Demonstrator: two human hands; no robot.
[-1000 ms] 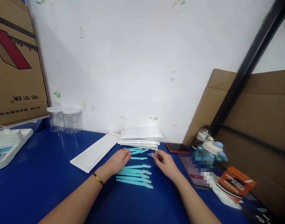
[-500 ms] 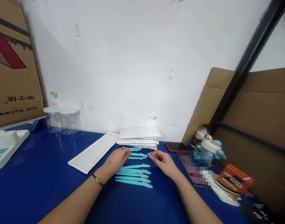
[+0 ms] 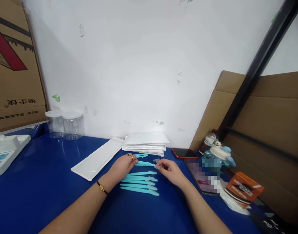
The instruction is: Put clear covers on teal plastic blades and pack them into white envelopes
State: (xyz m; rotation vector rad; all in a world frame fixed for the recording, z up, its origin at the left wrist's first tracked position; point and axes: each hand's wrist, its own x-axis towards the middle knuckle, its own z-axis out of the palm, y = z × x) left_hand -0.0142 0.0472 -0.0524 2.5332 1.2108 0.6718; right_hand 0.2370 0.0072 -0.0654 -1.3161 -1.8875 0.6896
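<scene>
Several slim teal plastic sticks [image 3: 139,185] lie in a row on the blue table [image 3: 41,182], between my two hands. My left hand [image 3: 123,167] has curled fingers pinching one end of a teal stick [image 3: 144,163] that is raised slightly. My right hand [image 3: 168,171] pinches the other end of that stick, where a small clear cap [image 3: 156,160] sits by my fingertips. A gold bracelet [image 3: 102,188] is on my left wrist.
A pile of white pouches [image 3: 146,143] and a long white pouch [image 3: 97,158] lie behind the sticks. Two clear jars [image 3: 64,124] stand at the back left, and a white device [image 3: 5,152] sits further left. A phone [image 3: 185,152], tablet [image 3: 201,177], bottle [image 3: 218,157] and orange packet [image 3: 245,190] sit at right.
My right hand has come down and left, bringing the clear cap to the end of the teal stick my left hand holds. The view shifted slightly.
</scene>
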